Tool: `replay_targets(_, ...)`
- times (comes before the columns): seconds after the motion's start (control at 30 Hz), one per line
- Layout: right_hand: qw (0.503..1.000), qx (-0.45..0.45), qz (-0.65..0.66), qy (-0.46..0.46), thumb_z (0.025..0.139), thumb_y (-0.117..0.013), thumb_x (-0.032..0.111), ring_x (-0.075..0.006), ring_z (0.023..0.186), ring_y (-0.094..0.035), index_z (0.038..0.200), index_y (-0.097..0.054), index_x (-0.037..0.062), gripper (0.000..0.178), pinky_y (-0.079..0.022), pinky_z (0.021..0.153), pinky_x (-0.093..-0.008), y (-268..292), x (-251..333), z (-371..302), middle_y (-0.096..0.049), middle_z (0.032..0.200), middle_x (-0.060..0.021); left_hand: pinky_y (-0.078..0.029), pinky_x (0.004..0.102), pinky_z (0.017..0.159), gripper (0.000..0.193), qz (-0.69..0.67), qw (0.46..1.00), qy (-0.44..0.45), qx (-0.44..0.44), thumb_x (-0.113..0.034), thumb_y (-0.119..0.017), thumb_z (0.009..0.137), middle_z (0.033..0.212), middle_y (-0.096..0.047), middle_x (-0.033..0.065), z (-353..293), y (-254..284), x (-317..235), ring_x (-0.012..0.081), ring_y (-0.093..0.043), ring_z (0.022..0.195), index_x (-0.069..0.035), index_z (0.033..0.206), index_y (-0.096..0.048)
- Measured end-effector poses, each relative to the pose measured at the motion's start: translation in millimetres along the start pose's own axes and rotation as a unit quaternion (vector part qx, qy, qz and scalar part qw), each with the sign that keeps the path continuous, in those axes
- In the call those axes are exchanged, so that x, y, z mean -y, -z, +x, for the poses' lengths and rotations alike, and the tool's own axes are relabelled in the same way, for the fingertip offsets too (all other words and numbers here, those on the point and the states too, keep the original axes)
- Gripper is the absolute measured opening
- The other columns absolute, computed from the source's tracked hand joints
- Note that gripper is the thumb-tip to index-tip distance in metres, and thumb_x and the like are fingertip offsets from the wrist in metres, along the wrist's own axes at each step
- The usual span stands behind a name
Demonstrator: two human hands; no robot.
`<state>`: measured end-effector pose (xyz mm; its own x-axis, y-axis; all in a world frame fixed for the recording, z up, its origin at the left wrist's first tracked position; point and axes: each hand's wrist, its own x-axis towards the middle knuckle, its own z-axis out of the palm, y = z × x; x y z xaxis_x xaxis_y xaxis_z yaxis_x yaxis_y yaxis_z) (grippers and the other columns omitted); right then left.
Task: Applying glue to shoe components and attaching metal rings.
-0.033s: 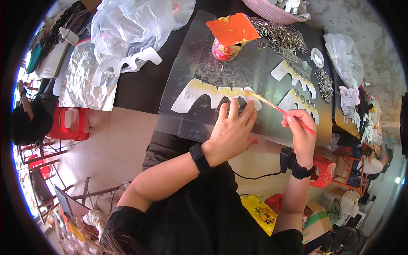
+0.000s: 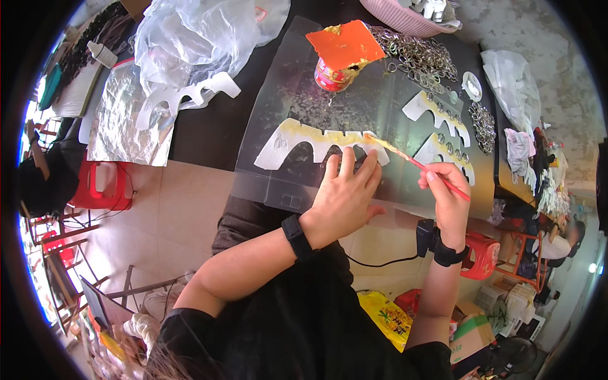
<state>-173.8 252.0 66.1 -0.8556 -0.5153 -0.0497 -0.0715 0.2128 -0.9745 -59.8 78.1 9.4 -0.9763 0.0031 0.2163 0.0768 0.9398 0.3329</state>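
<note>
A white scalloped piece (image 2: 276, 151) lies on the clear sheet (image 2: 278, 63), with yellowish glue along its upper band. My left hand (image 2: 342, 201) is spread over its lower right edge, fingertips touching it. In my right hand (image 2: 446, 199) a thin red-handled brush (image 2: 415, 163) is pinched; its glue-coated tip rests on the piece's upper right part. Beyond stands a red can (image 2: 332, 77) with an orange square (image 2: 345, 45) smeared with glue on top. To the right, two similar white pieces (image 2: 418, 106) carry metal rings along their glued bands.
A heap of metal rings (image 2: 418, 57) lies behind the can, a smaller ring pile (image 2: 484, 126) to the right. Clear plastic bags (image 2: 196, 41) and another white scalloped piece (image 2: 221, 83) are at the left. A pink basket (image 2: 405, 19) sits at the far edge. Red stools (image 2: 481, 253) stand below.
Almost nothing differs. Both hands, the brush and the white piece hold nearly the same places, with only a very slight shift of the whole view.
</note>
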Motion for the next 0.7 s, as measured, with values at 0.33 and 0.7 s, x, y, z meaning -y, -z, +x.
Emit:
replay_targets(0.33,1.0,0.011,-0.01,0.026,0.091,-0.058,0.0,-0.0116,0.077,-0.061,0.099,-0.061,-0.0034,0.01,-0.05,0.072,-0.0247,2.4,-2.4,2.2,-0.064,0.088,-0.0078,-0.035,0.0484,0.095,0.075,0.008,1.0,0.0,-0.005,-0.052,-0.066,0.078,0.139,-0.041,0.0116,2.3,-2.3,3.4,0.0399,-0.038,0.118,-0.004,0.132,-0.048)
replay_targets(0.7,0.998,0.007,-0.04,0.053,0.09,-0.058,-0.001,-0.0113,0.078,-0.062,0.099,-0.061,-0.0028,0.01,-0.05,0.073,-0.0242,-3.7,1.6,3.2,-0.063,0.089,-0.0069,-0.035,0.0473,0.096,0.073,-0.001,1.0,0.004,-0.015,-0.049,-0.069,0.076,0.14,-0.042,0.0104,1.5,-4.6,5.5,0.0389,-0.038,0.119,-0.004,0.13,-0.049)
